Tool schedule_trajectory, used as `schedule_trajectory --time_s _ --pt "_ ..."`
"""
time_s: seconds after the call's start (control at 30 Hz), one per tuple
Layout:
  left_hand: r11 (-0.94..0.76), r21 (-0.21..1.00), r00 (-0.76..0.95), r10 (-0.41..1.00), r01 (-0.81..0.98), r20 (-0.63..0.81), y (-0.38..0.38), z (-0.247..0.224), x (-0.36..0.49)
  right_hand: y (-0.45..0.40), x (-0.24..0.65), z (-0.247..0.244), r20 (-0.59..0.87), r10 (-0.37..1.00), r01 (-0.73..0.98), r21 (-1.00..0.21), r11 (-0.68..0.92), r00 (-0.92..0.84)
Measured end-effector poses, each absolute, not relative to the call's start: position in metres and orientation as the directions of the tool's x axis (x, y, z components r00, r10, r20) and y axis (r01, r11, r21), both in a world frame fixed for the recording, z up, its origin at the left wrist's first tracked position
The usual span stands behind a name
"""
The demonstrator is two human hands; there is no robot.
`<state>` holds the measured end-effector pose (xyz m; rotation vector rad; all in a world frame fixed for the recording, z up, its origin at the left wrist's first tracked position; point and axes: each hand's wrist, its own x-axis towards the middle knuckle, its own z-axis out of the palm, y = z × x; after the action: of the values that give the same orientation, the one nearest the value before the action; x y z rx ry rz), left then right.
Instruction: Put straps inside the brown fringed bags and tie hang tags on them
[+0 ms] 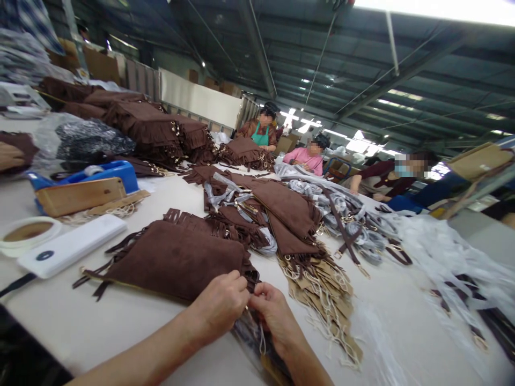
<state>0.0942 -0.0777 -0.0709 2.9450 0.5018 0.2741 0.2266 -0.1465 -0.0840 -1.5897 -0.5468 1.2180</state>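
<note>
Pinching narrowly at the right end of the brown fringed bag [177,260], the left hand [221,300] and right hand [276,316] nearly meet, holding it where it lies on the white table [169,338]; which small part sits between the fingertips is hidden; a dark round mark shows on the white device [74,246], too small to read, as is the mark on the gold panel [82,197] against the blue dispenser [131,177]; any print on the tan tags [322,289] is illegible; clear plastic [246,336] runs partly behind the right wrist; the white roll [55,229] is cut off at the left edge.
</note>
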Motion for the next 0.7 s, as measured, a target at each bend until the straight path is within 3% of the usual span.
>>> schedule_trajectory --time_s 0.23,0.43,0.57,0.7 --pt "-0.932 0.210 0.910 0.342 0.296 0.233 -0.075 -0.087 0.098 -0.147 0.227 -0.086 -0.388 0.828 -0.187 -0.921 -0.340 0.404" --pt "-0.658 0.728 0.697 0.615 0.193 0.370 -0.061 -0.093 0.094 -0.156 0.235 -0.087 -0.329 0.897 -0.172 -0.942 -0.288 0.296" --pt "-0.528 0.836 0.589 0.727 0.151 0.353 -0.055 -0.087 0.095 -0.158 0.235 -0.090 -0.179 0.942 0.013 -0.982 -0.190 0.283" --pt "-0.464 0.882 0.581 0.742 0.085 0.334 -0.057 -0.083 0.099 -0.153 0.230 -0.091 0.004 0.959 0.202 -0.978 -0.055 0.282"
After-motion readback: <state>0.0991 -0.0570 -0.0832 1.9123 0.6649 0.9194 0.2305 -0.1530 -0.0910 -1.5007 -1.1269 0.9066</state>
